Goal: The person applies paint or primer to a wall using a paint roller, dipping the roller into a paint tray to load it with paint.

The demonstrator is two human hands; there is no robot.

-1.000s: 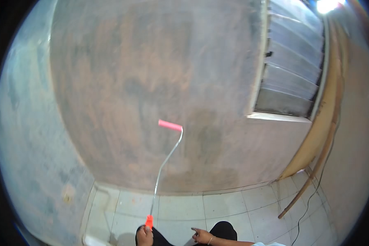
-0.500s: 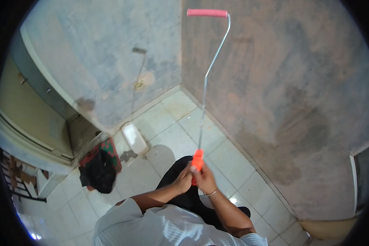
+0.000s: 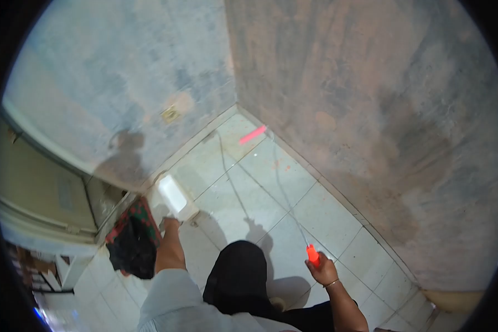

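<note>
A paint roller with a pink sleeve (image 3: 253,134), a thin wire frame and an orange handle (image 3: 313,254) slants out over the floor tiles. My right hand (image 3: 325,271) is wrapped round the orange handle, a bracelet at its wrist. The pink sleeve lies low, close over the floor near the room's corner. On the left, my left hand (image 3: 171,222) reaches down to the near end of a white rectangular tray (image 3: 189,212). Its fingers overlap that end of the tray and hardly show. The tray holds something bright white.
Black cloth (image 3: 131,250) lies on a red and green patterned item (image 3: 142,214) beside the tray. Two patchy walls meet at the corner ahead. A doorway (image 3: 39,191) stands at the left. My bent knee (image 3: 238,271) rises between my arms.
The roller has swung down from in front of the wall to low over the floor. My left hand has left the handle for the tray; my right hand moved right with the roller.
</note>
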